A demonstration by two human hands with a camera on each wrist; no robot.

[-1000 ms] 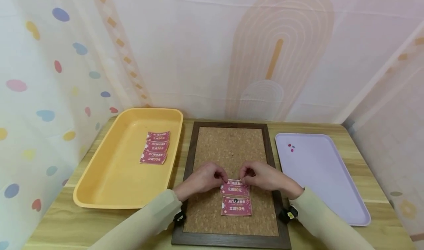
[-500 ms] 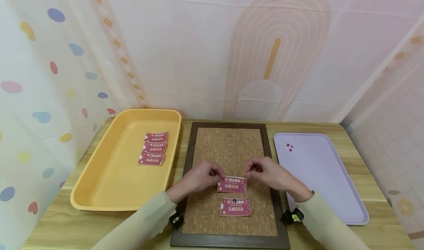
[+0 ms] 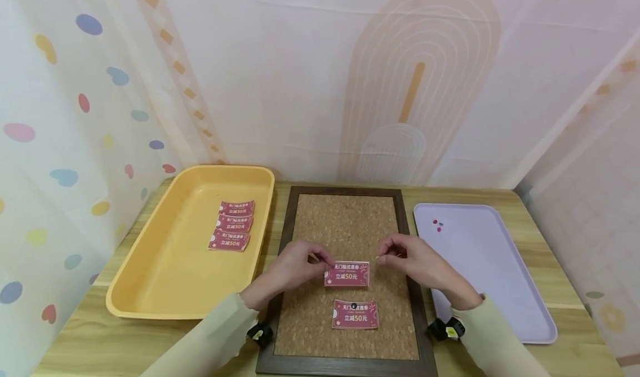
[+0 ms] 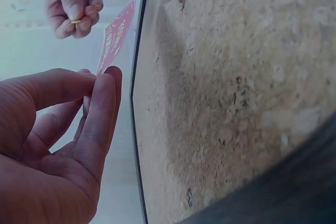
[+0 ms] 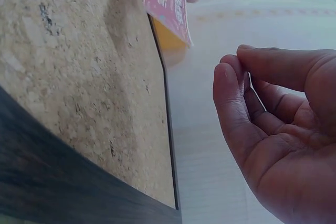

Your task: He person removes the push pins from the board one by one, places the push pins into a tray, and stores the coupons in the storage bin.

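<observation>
Stretching lengthwise rightward from the pinching left hand [image 3: 302,263], the discount coupon [image 3: 349,275] is ending beside the right hand [image 3: 412,260]; that's pinching a yellow piece [image 4: 76,21].

Left, a deep tray [image 3: 170,260] holds three coupons [image 3: 235,224]; right, a flat tray [image 3: 490,277]; between them, a corkboard [image 3: 330,221], one coupon [image 3: 355,317] lying on its near half.

My head view is evenly bright; my wrist views look hazier, soft shadows crossing the corkboard [image 4: 236,129].
</observation>
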